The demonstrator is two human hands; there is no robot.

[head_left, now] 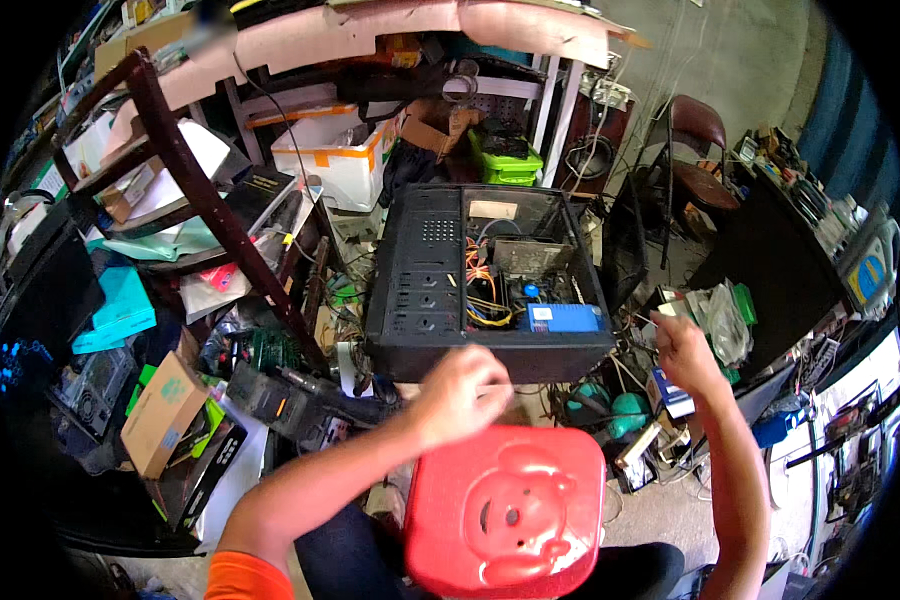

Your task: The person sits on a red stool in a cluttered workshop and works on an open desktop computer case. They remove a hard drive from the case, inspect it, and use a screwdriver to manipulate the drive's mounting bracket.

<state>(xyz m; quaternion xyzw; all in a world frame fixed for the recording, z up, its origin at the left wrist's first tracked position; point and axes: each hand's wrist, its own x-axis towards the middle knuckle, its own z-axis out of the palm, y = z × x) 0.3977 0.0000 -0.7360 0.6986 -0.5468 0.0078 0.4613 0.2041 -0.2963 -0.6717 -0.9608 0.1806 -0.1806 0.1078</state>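
Computer case [415,255]: lies open side up, mid-scene, beyond the red stool [450,470]. Its longer visible edge appears to run left to right. Inside, orange wires [480,270] sit left of a blue box [562,319] at the near right corner.

Left hand [465,394]: the nearer of the two, at the case's near edge; the case lies directly beyond its fingers. Fingers loosely curled in; contact with the edge, and anything held, cannot be told.

Right hand [687,357]: closed in a loose fist, right of the case and apart from it; the case lies leftward. No held object discernible.
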